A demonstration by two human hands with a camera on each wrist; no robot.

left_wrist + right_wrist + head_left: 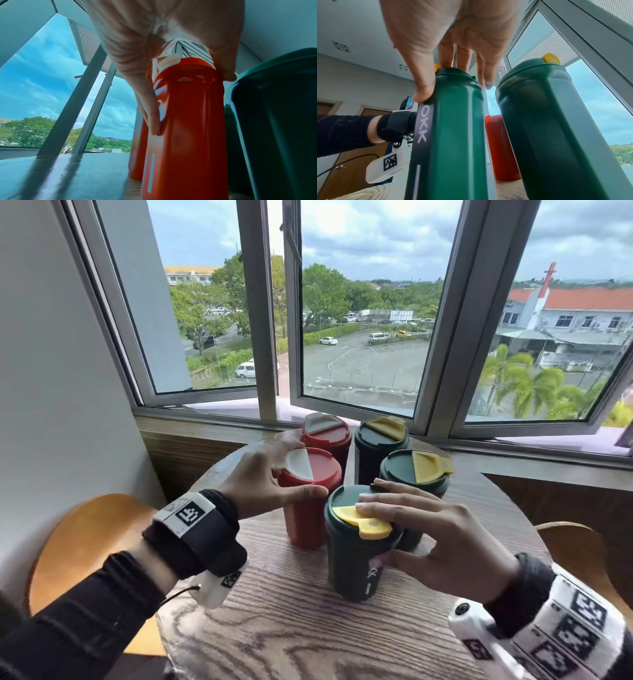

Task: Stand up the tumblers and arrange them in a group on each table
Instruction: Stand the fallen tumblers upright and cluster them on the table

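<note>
- Round wooden desk [308, 628] under the window [359, 337]; five tumblers stand upright on it in a tight cluster. Landmark: the near green tumbler [356, 556] with the yellow flap, closest to the person.
- Left hand [260, 474] grips the near red tumbler [305, 508], just left of the landmark; thumb on the near side below the lid, fingers curled over the far rim. Left wrist view confirms thumb and fingers clamped on both sides of the red body.
- Right hand [442, 532] holds the landmark tumbler itself: fingers lie fairly straight over the lid and yellow flap, thumb pressed against the side of the body. Loose, top-heavy hold.
- Behind the landmark: a second green tumbler [416, 474], apparently touching or nearly so. Farther back, a third green one [380, 446] and a second red one [325, 436], both toward the window.
- Judgement: the grouping on this desk looks all but done; only closing-up nudges remain.
- Risks: the tumblers are tall and narrow, and both hands act near the top, so a sideways push could tip one rather than slide it, and in this packing one fall would likely knock its neighbours. Fingers on the yellow flap could pop it open. The landmark's base might catch on the wood grain.
</note>
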